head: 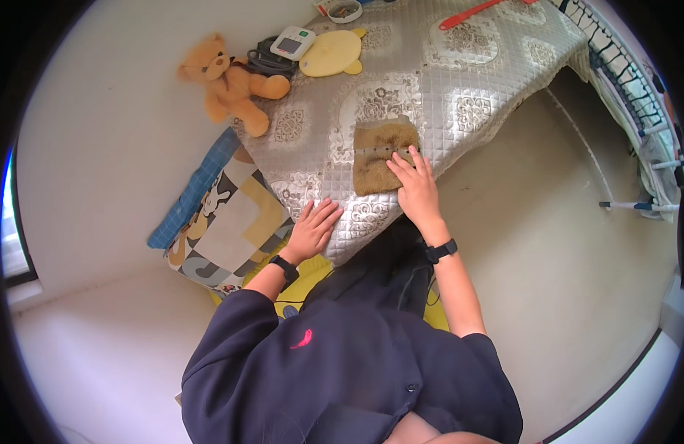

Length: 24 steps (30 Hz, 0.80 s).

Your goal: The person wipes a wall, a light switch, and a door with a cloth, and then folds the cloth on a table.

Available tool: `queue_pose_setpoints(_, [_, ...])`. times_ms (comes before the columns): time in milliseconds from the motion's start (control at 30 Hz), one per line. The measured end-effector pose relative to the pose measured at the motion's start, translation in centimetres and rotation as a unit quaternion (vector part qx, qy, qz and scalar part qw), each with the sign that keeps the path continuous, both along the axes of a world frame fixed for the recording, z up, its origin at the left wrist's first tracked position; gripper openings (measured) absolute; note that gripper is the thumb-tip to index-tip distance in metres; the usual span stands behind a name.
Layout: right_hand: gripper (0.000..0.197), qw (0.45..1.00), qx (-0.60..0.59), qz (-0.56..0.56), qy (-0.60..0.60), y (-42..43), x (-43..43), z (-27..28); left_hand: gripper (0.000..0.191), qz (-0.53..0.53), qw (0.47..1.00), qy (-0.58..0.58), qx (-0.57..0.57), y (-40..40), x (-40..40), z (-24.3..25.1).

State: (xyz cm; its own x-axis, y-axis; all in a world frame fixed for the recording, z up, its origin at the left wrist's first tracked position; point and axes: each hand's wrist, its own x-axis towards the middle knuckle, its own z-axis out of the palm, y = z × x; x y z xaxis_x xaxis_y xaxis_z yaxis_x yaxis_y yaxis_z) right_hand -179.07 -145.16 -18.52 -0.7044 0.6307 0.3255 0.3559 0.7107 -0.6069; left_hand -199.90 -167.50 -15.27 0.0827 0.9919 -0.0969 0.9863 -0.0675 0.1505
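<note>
A brown folded towel [378, 172] with a grey dotted band across it lies on the quilted table cover [394, 61], which is grey and white with a floral pattern. My right hand [417, 191] rests on the towel's right side, fingers spread and pointing away from me. The palm is over the edge of the towel, and nothing shows gripped in the fingers. To the left of the towel, my left hand [315, 228] lies flat on the table cover near its front corner, apart from the towel. Both wrists wear black bands.
At the back left sit an orange teddy bear [233, 83], a blood pressure monitor [293, 43] with dark tubing and a yellow animal-shaped pad [333, 54]. Behind are a white ashtray [344, 11] and a red long-handled tool [469, 15]. A patterned cushion [225, 222] stands left; a metal rack [644, 111] right.
</note>
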Motion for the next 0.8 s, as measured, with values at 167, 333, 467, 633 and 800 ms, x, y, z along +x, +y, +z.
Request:
queue_pose_setpoints(167, [0.052,0.998,0.033,-0.028,0.037,-1.0,-1.0,-1.8,0.052,-0.005,0.998,-0.002,0.061,-0.9,-0.5,-2.1])
queue_pose_setpoints(333, [0.048,0.988,0.109,-0.081,0.077,-1.7,-1.8,-3.8,0.053,-0.026,0.991,-0.028,0.131,-1.2,-0.8,-2.6])
queue_pose_setpoints(467, [0.043,0.976,0.165,-0.102,0.096,-1.8,-2.3,-5.1,0.051,-0.044,0.975,-0.072,0.206,-1.9,-1.4,-3.9])
queue_pose_setpoints(633, [0.029,0.943,0.241,-0.172,0.152,-2.9,-4.3,-5.7,0.042,-0.123,0.937,-0.096,0.313,-2.7,-2.5,-6.2])
queue_pose_setpoints(800, [0.028,0.915,0.274,-0.285,0.082,-8.7,-5.6,-3.9,0.033,-0.207,0.863,-0.100,0.451,-2.2,-3.2,-8.0])
